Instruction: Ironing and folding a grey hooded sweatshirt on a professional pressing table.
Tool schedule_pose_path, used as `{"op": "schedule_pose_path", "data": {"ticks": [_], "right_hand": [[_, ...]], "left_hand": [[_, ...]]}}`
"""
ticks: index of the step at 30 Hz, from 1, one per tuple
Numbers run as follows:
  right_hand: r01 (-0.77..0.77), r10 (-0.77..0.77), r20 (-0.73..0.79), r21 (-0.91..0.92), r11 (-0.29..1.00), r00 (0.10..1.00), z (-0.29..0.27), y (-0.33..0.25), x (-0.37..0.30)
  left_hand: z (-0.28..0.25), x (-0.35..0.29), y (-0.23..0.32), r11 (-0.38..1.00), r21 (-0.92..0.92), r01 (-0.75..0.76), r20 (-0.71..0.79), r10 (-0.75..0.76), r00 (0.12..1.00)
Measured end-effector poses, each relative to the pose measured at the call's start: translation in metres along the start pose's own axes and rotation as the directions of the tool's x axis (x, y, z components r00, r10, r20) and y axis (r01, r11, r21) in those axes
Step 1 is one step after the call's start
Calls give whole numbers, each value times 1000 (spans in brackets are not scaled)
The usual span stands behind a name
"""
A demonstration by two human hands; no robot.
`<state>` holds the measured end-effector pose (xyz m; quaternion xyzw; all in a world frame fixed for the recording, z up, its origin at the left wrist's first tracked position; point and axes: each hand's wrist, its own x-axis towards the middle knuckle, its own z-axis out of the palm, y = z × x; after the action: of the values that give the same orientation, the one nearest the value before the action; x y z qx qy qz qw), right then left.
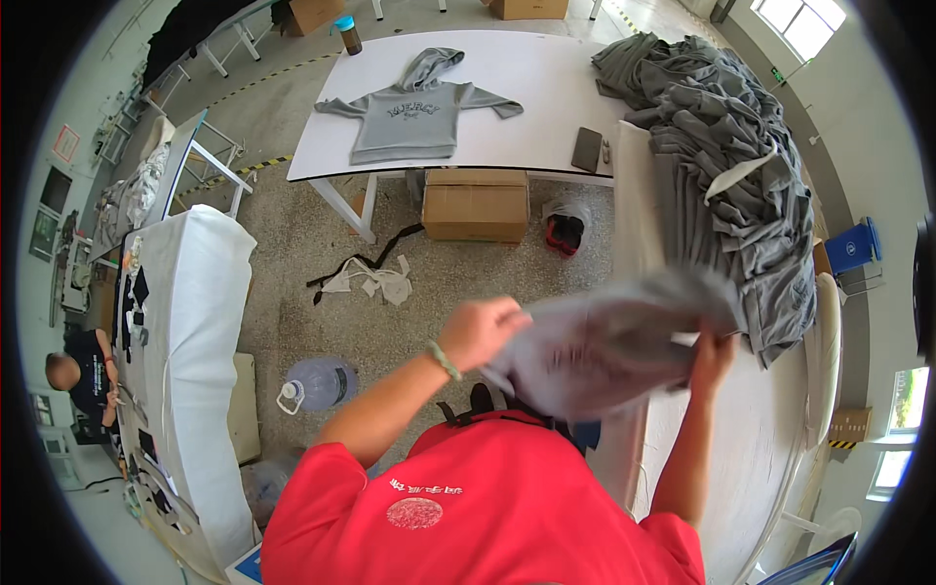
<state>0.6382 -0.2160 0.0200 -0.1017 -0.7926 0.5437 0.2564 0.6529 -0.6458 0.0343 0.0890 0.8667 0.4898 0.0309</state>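
Note:
Between my hands a grey sweatshirt (595, 346) is stretched out in the air, smeared by motion, with a dark print on its front. My left hand (479, 332) is closed in a pinch at its left edge. At the other side my right hand (713, 361) grips the cloth, its fingers partly hidden by the folds. Just beyond the right hand, a big heap of grey garments (721, 185) covers the side table. Farther ahead, a grey hoodie (409, 117) with dark lettering lies flat, sleeves spread, on the white table.
The white table (546, 78) also bears a phone (587, 149) and a bottle with a blue lid (347, 35). Beneath it stands a cardboard box (476, 205). On the floor are a large clear jug (320, 384) and cloth scraps (375, 280). A person (86, 380) sits far left.

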Motion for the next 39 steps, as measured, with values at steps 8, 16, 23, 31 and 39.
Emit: {"op": "schedule_pose_path", "data": {"ticks": [8,16,23,31,39], "right_hand": [[-79,492,21,992,99,871,212,-162,75],[246,-273,-27,527,814,962,401,-60,139],[324,-503,386,440,837,774,474,-111,125],[449,-431,513,95,888,743,616,-139,227],[416,129,625,-644,642,770,809,-61,294]], "left_hand": [[-180,66,-23,829,539,-151,-520,468,715],[-284,81,-92,567,801,195,-522,501,690],[-356,119,-149,413,851,324,-488,393,779],[-487,310,-249,337,936,96,-257,476,841],[-426,468,-423,594,804,-35,-32,102,994]]}}
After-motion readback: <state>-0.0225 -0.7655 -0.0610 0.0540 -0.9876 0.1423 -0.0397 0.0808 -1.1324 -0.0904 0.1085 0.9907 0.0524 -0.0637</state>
